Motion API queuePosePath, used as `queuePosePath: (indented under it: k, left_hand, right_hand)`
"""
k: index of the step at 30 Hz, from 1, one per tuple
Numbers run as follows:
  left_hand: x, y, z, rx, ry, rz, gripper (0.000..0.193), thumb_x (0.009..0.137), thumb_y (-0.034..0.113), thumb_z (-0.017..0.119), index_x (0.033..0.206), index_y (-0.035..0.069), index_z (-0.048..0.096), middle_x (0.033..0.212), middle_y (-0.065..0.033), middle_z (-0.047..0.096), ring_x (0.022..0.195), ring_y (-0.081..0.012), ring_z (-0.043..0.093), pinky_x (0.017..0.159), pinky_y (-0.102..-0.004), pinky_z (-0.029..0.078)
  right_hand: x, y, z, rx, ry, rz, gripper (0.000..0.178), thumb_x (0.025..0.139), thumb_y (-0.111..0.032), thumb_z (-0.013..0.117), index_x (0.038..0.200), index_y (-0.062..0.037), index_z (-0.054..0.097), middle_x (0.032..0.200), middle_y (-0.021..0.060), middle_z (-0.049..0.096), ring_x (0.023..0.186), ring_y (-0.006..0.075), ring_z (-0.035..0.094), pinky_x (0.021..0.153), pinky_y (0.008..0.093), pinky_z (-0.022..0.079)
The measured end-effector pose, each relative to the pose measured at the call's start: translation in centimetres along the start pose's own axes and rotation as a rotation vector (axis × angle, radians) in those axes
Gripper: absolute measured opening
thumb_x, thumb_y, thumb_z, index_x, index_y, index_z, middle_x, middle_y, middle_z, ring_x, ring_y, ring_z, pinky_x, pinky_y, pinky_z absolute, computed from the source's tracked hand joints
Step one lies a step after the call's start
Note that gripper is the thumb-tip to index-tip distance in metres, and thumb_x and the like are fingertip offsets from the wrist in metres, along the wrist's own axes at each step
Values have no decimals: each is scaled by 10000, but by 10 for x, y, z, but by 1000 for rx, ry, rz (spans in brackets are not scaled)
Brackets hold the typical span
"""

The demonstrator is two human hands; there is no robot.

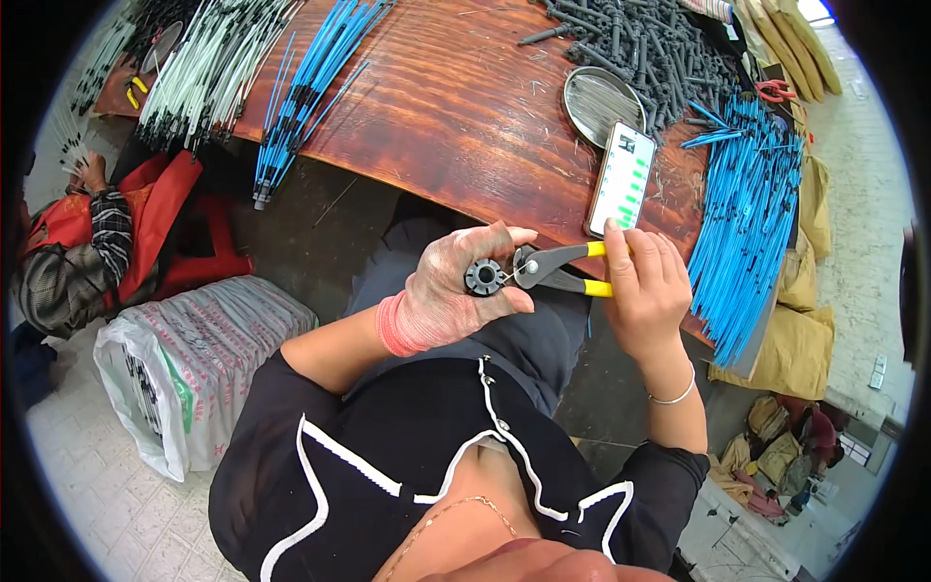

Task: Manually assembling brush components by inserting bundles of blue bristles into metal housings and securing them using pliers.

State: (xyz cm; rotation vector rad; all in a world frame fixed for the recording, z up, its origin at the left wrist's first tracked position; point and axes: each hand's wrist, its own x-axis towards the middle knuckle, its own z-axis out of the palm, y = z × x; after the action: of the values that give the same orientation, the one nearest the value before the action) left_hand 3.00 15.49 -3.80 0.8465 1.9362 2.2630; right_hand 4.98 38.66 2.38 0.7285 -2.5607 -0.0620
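Note:
My left hand [438, 296], in a pale fingertip-less glove with a pink cuff, is closed around a black ring-shaped plastic part [484, 278]. The part has a notched rim and a round hole in its middle. In my right hand [652, 291] is a pair of cutting pliers [564, 258] with dark metal arms and yellow grips. Its jaws meet the left hand's fingers beside the part, at what looks like a short thin wire. Just beyond the right hand's fingertips lies a phone [622, 179] with a lit screen.
The reddish wooden table [436, 126] holds blue rods [747, 233], more blue rods [315, 78], white rods [218, 68], dark grey plastic parts [640, 48] and a round tray [572, 109] of thin wires. A wrapped bundle [208, 359] and a co-worker [82, 233] are at left.

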Motion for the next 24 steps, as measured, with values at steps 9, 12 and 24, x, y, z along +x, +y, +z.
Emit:
queuePosePath:
  k: [9,12,24]
  left_hand:
    - [-4,3,4,29,16,-77,610,713,329,802,1166,3,557,955,-87,614,746,-123,577,645,-257,462]
    - [-2,3,2,80,-11,-67,603,714,335,801,1159,6,561,981,-97,619,752,-120,573,646,-257,461]
    - [6,7,1,134,35,-3,594,716,316,804,1136,0,528,802,-79,554,690,-177,553,642,-292,469]
  right_hand:
    - [14,11,-10,-140,94,-173,348,751,-96,634,1093,-34,644,963,125,624,889,279,629,839,434,501]
    - [21,10,-12,-135,86,-196,335,756,-95,632,1085,-37,648,959,124,625,884,279,631,835,432,504]
    - [11,7,-3,-137,147,-124,335,757,-115,657,1088,-65,654,860,90,598,771,242,605,699,379,482]
